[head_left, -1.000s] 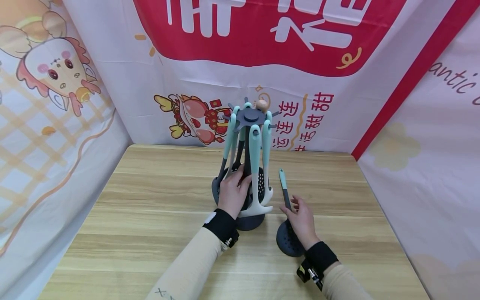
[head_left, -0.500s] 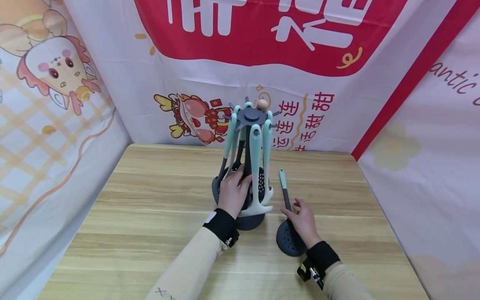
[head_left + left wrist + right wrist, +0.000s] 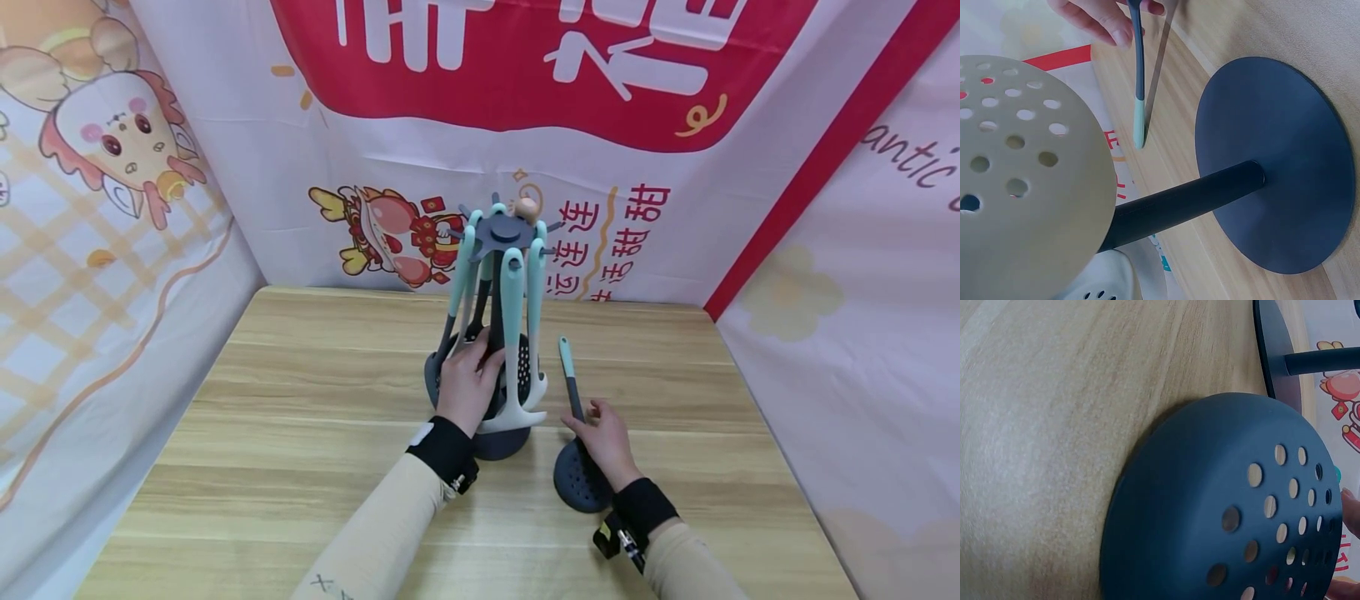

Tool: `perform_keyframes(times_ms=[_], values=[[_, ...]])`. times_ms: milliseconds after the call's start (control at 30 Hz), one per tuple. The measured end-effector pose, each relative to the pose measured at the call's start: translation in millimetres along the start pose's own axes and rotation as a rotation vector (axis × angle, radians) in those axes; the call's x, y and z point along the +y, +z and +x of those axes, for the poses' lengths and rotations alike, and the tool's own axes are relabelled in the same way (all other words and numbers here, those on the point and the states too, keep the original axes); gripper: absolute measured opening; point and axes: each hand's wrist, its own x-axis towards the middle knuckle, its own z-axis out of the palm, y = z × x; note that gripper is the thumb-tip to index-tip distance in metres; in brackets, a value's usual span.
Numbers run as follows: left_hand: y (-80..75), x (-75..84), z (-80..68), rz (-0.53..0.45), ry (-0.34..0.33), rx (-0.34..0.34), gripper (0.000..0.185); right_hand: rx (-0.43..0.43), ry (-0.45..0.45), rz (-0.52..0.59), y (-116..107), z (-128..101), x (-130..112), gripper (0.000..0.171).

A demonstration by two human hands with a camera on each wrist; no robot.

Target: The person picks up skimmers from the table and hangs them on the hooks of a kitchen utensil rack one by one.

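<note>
The utensil stand rises near the middle of the wooden worktop, its round dark base flat on the wood and its post upright, with teal-handled utensils hanging from the carousel top. The left hand is at the stand's near-left side, fingers curled about the hanging tools or the post; exactly which it grips cannot be told from the head view. Just right of the stand, apart from its base, lies a dark perforated skimmer with its bowl toward the person and its teal-tipped handle pointing away toward the back banner. The right hand rests over the skimmer's neck, thumb and fingers loosely curled around the handle in a light pinch. The skimmer's bowl sits dome-up on the worktop in the right wrist view. Left of the stand the worktop runs bare to its left edge, where a hanging cloth meets it; right of the skimmer a strip of bare wood reaches the right edge.
</note>
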Motion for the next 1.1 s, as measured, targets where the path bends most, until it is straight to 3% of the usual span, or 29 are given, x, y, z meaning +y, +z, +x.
perform_keyframes(times_ms=[533, 1100], values=[[-0.5, 0.8, -0.7, 0.000, 0.000, 0.001, 0.035, 0.041, 0.018, -0.114, 8, 5, 11, 0.065], [0.3, 2.1, -0.6, -0.004, -0.001, 0.006, 0.033, 0.103, -0.017, -0.132, 12, 6, 16, 0.045]])
